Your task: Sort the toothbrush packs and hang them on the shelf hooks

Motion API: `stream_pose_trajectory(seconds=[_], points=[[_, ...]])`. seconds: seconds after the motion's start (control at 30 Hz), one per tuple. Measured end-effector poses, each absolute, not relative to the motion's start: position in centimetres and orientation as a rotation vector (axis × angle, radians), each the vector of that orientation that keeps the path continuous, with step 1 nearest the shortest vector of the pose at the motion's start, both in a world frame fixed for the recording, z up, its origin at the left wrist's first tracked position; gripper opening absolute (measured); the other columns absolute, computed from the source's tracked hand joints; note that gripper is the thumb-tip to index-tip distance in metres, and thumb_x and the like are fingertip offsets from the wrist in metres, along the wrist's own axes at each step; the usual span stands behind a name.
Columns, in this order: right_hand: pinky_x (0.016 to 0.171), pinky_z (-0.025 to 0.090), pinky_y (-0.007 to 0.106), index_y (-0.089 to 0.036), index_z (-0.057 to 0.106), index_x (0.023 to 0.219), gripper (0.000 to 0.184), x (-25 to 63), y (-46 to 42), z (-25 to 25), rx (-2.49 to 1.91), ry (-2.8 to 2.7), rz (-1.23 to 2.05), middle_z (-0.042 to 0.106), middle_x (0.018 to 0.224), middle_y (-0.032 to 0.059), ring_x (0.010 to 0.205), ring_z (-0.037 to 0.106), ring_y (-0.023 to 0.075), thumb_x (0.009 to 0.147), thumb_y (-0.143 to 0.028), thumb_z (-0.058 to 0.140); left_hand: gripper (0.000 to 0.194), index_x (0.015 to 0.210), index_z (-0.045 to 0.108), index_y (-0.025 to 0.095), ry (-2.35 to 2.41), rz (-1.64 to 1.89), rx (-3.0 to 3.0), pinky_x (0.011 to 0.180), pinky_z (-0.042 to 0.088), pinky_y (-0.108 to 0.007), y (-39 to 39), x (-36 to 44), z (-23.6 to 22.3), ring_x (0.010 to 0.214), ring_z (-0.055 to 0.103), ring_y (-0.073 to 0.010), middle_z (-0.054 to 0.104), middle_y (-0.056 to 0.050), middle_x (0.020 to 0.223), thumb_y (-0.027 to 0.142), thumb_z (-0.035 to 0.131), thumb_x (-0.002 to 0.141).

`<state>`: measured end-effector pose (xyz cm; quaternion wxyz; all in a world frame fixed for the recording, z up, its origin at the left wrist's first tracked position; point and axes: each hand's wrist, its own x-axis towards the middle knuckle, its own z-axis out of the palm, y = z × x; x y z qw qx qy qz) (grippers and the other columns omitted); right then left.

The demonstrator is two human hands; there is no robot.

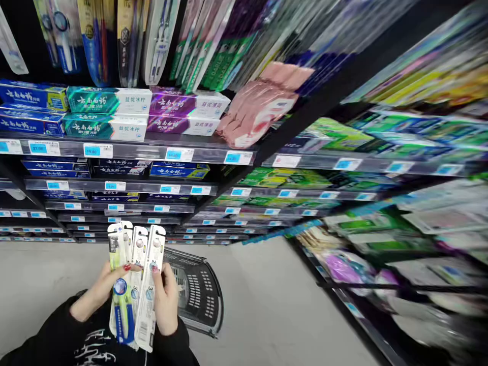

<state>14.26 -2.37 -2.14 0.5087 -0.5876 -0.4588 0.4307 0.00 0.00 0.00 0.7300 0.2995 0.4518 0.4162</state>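
My left hand (102, 285) is closed around several packaged toothbrushes, with its thumb across their front. One toothbrush pack (122, 310) in this bunch faces up and shows a blue and green brush through clear plastic. My right hand (166, 300) grips a white toothbrush pack (146, 310), turned to its printed back, at the right side of the bunch. Both hands hold the packs together, low in front of my body. Parts of the packs are hidden behind my fingers and each other.
A black shopping basket (196, 290) is on the grey floor beyond my right hand. Ahead, shelves carry toothpaste boxes (109, 100), with hanging toothbrush packs (131, 40) above and pink packages (261, 104) beside them. At the right stands another shelf (366, 300) of bagged goods, blurred.
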Motion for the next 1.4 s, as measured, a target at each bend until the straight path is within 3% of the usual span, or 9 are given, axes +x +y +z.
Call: stream_pose_trajectory(seconds=[0.17, 0.43, 0.7, 0.87, 1.03, 1.23, 1.4], points=[[0.059, 0.037, 0.024, -0.019, 0.046, 0.076, 0.024, 14.4, -2.2, -2.5, -1.404, -1.1, 1.059, 0.052, 0.07, -0.0003, 0.065, 0.048, 0.0145, 0.084, -0.041, 0.043, 0.022, 0.081, 0.073, 0.016, 0.946, 0.857, 0.712, 0.087, 0.043, -0.038, 0.1, -0.3, 0.2, 0.102, 0.056, -0.0305, 0.064, -0.01, 0.112, 0.031, 0.063, 0.068], [0.057, 0.035, 0.024, -0.02, 0.041, 0.073, 0.022, 14.7, -2.3, -3.0, -1.43, -1.105, 1.059, 0.048, 0.066, -0.0027, 0.061, 0.045, 0.0126, 0.084, -0.039, 0.044, 0.03, 0.099, 0.067, 0.017, 0.866, 0.826, 0.853, 0.092, 0.04, -0.041, 0.2, 0.0, -0.7, 0.106, 0.054, -0.0305, 0.064, -0.009, 0.112, 0.03, 0.059, 0.073], [0.052, 0.033, 0.024, -0.02, 0.04, 0.067, 0.026, 15.7, -2.1, -2.2, -1.395, -0.81, 0.982, 0.042, 0.06, -0.0042, 0.054, 0.039, 0.0114, 0.083, -0.04, 0.046, 0.028, 0.094, 0.069, 0.016, 0.921, 0.829, 0.855, 0.094, 0.037, -0.038, 0.0, 0.2, 0.0, 0.107, 0.053, -0.0294, 0.065, -0.01, 0.11, 0.032, 0.057, 0.075], [0.067, 0.038, 0.029, -0.019, 0.044, 0.064, 0.024, 14.2, -1.4, -1.1, -1.407, -1.118, 0.967, 0.046, 0.075, 0.0016, 0.074, 0.048, 0.0169, 0.082, -0.035, 0.046, 0.038, 0.101, 0.066, 0.016, 0.883, 0.88, 0.68, 0.084, 0.045, -0.039, -0.2, 0.6, -1.0, 0.094, 0.06, -0.0295, 0.069, -0.01, 0.099, 0.032, 0.066, 0.067], [0.082, 0.034, 0.037, -0.019, 0.042, 0.066, 0.02, 12.3, -1.4, -1.8, -1.532, -1.217, 0.858, 0.042, 0.093, 0.0064, 0.095, 0.044, 0.022, 0.083, -0.031, 0.041, 0.042, 0.099, 0.064, 0.014, 0.892, 0.893, 0.575, 0.075, 0.047, -0.035, -0.3, 1.3, -0.4, 0.084, 0.063, -0.0276, 0.071, -0.009, 0.091, 0.015, 0.071, 0.058], [0.08, 0.037, 0.036, -0.021, 0.043, 0.088, 0.007, 13.2, -1.8, -0.8, -1.495, -1.328, 0.781, 0.042, 0.095, 0.0059, 0.093, 0.044, 0.0199, 0.085, -0.025, 0.038, 0.033, 0.092, 0.065, 0.012, 0.978, 0.893, 0.516, 0.071, 0.048, -0.035, -0.4, 1.6, -0.4, 0.077, 0.064, -0.0253, 0.072, -0.008, 0.083, 0.016, 0.069, 0.06], [0.083, 0.033, 0.041, -0.021, 0.051, 0.094, 0.016, 13.9, -0.9, 2.9, -1.467, -1.748, 0.514, 0.046, 0.101, 0.0075, 0.099, 0.04, 0.024, 0.078, -0.024, 0.051, 0.034, 0.094, 0.064, 0.013, 1.008, 0.91, 0.613, 0.071, 0.047, -0.032, -0.4, 1.7, -0.3, 0.078, 0.063, -0.0234, 0.071, -0.006, 0.082, 0.011, 0.064, 0.061]])
